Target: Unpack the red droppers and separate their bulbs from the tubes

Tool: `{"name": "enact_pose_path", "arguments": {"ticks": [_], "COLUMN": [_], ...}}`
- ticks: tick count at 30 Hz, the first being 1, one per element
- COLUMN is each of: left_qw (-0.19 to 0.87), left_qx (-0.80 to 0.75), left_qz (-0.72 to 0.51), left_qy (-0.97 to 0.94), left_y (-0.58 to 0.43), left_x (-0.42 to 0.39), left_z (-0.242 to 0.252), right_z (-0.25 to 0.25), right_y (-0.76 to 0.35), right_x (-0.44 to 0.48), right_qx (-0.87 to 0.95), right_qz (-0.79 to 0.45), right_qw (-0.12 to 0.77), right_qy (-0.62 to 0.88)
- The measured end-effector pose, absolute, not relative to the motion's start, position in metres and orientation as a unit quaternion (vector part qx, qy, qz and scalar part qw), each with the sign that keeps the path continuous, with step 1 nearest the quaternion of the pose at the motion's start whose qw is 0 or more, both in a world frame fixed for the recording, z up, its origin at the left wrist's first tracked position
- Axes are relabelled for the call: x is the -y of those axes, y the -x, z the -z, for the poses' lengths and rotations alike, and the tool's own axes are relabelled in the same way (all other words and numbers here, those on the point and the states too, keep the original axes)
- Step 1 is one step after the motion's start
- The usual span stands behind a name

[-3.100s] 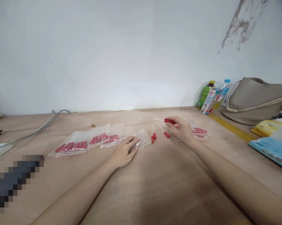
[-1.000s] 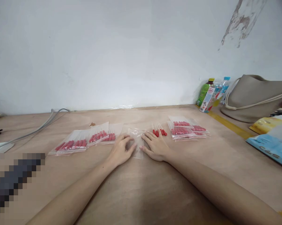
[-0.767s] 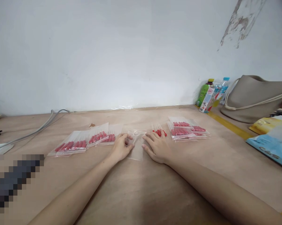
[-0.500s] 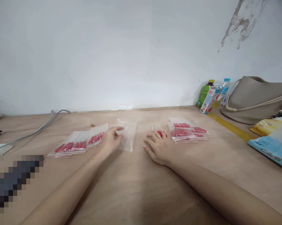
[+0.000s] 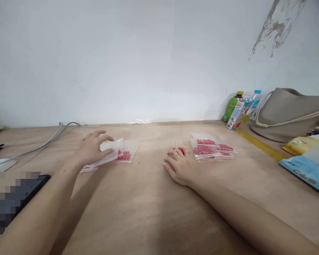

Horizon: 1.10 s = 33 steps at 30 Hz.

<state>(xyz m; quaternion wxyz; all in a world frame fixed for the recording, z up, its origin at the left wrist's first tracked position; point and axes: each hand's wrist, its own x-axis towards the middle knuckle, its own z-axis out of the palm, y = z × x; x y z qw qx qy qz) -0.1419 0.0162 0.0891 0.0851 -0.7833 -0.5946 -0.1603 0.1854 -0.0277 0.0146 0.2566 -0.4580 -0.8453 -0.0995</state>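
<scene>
My left hand (image 5: 96, 148) is at the left of the table, its thumb and fingers curved around a clear plastic bag (image 5: 117, 144) whose near side is lifted. Beside and partly under it lies another clear bag with short red pieces (image 5: 126, 155) inside. My right hand (image 5: 177, 166) rests on the table with its fingers slightly apart. Its fingertips lie over thin, pale pointed pieces with red ends (image 5: 186, 151), partly covered by the fingers. Just right of that hand sits an overlapping pile of clear bags (image 5: 214, 147) holding similar red pieces.
Bottles (image 5: 236, 111) and a grey bag (image 5: 289, 113) stand against the wall at right. Blue and yellow packages (image 5: 305, 171) lie in front of them. A grey cable (image 5: 46, 143) and a dark, partly blurred device (image 5: 29, 194) are on the left.
My left hand has moved left from the bare clear bag to the bags with red pieces, which now sit closer together, further right. My right hand has hardly moved.
</scene>
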Motion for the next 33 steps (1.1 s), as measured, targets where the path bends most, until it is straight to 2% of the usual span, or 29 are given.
{"name": "enact_pose_path", "arguments": {"ticks": [5,8,11,15,20,29,33], "left_qw": [0.157,0.208,0.211,0.131,0.019,-0.059,-0.126], "left_qx": [0.408,0.374,0.364,0.386,0.381,0.395,0.415], "left_qz": [0.070,0.080,0.127,0.236,0.312,0.342,0.358], "left_qy": [0.897,0.900,0.898,0.882,0.870,0.851,0.827], "left_y": [0.104,0.096,0.084,0.045,0.013,0.029,0.015], "left_x": [-0.005,-0.009,-0.014,-0.014,-0.001,0.004,-0.002], "left_z": [-0.072,-0.051,-0.032,-0.014,-0.006,-0.004,-0.006], "right_z": [-0.015,-0.019,-0.021,-0.018,-0.014,-0.003,-0.001], "right_y": [-0.186,-0.186,-0.186,-0.185,-0.186,-0.186,-0.181], "right_x": [0.027,0.030,0.031,0.029,0.026,0.020,0.014], "right_qx": [0.841,0.839,0.838,0.834,0.834,0.840,0.850], "right_qz": [0.109,0.115,0.119,0.121,0.114,0.110,0.116], "right_qw": [0.265,0.259,0.257,0.271,0.277,0.316,0.325], "right_qy": [0.458,0.465,0.466,0.465,0.464,0.428,0.397]}}
